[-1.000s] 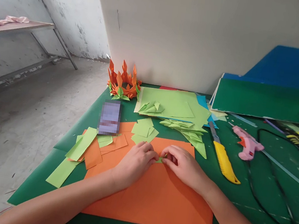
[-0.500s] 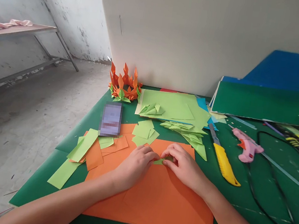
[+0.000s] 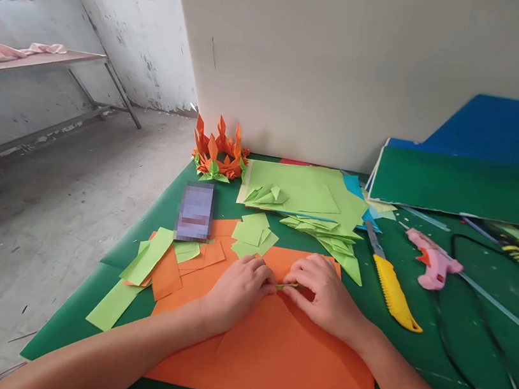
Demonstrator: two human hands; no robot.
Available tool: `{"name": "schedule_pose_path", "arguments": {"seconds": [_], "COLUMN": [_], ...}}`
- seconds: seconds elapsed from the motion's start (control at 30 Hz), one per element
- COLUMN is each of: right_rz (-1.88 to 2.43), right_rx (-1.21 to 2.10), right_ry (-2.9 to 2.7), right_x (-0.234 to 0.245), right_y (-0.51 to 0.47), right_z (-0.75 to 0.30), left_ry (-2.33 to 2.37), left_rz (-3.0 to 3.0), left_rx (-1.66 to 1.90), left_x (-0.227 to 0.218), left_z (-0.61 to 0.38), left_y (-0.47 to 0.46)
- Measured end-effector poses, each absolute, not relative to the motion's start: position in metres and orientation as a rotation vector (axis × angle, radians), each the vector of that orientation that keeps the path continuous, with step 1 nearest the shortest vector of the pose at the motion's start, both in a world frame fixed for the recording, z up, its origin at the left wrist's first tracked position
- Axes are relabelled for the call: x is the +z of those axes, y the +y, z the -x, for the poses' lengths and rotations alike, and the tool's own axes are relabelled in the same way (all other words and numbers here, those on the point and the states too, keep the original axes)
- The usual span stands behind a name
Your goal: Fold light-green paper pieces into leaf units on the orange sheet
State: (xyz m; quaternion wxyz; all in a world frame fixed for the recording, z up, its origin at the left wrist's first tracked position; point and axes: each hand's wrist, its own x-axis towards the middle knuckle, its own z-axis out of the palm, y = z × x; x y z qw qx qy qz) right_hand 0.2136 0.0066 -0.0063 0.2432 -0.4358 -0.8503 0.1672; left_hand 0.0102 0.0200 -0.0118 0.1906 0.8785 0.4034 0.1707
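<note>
Paper [image 3: 284,285] bridges pinching left hand [image 3: 240,290] and right hand [image 3: 326,295].

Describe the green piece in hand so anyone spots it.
On the green tabletop lies a big orange sheet. Over its far half, between the left hand and right hand, is a small green paper piece. Unlike the other green papers, it's pinched in both hands.
</note>
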Motion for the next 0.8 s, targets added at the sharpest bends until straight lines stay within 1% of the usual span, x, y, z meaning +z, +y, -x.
{"name": "schedule_pose_path", "arguments": {"seconds": [0.17,0.33,0.57,0.63,0.73,0.8], "right_rz": [1.162,1.157,1.164,1.204,1.229,1.213], "right_rx": [0.442,0.524,0.629,0.660,0.728,0.817], "right_ry": [-2.294,-2.205,-2.135,-2.055,-1.940,-1.928], "right_x": [-0.006,-0.006,-0.005,-0.004,-0.005,-0.008], "right_y": [0.005,0.008,0.013,0.016,0.019,0.019], "right_z": [-0.212,-0.214,-0.226,-0.232,-0.238,-0.236], "left_ry": [1.079,1.067,1.101,1.153,1.326,1.408], "left_rz": [-2.421,-2.304,-2.185,-2.135,-1.983,-2.037], "left_rx": [0.473,0.521,0.407,0.397,0.478,0.536], "left_x": [-0.005,0.006,0.017,0.021,0.031,0.039], "left_z": [-0.007,-0.002,0.009,0.015,0.025,0.029], "left_y": [0.018,0.017,0.023,0.027,0.039,0.051]}}
